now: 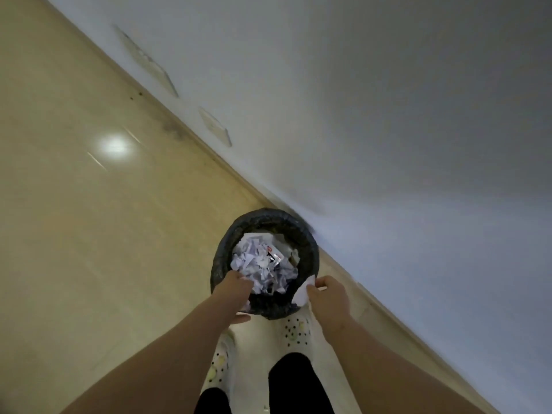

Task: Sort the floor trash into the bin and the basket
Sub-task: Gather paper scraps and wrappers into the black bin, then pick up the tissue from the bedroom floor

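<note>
The bin [309, 249] stands on the floor [89, 234] tight against the wall [388, 115], just ahead of the person's white shoes [294, 327], so both arms can come down on it from above. It is lined with a black bag folded over the rim, likely to keep the load together for lifting out.

The left hand [234, 286] reaches over the near rim with its fingers down among the paper [257, 264]. I judge it is either dropping a piece or pressing the heap down, but whether the fingers grip anything cannot be told. The right hand [328, 297] pinches a white scrap [303, 292] between thumb and fingers at the bin's right edge, held over the rim, probably ready to go in next.

The paper is white, crumpled and torn, heaped nearly to the brim, with a shiny wrapper [273, 253] bearing a red mark lying on top. No basket shows in this view
</note>
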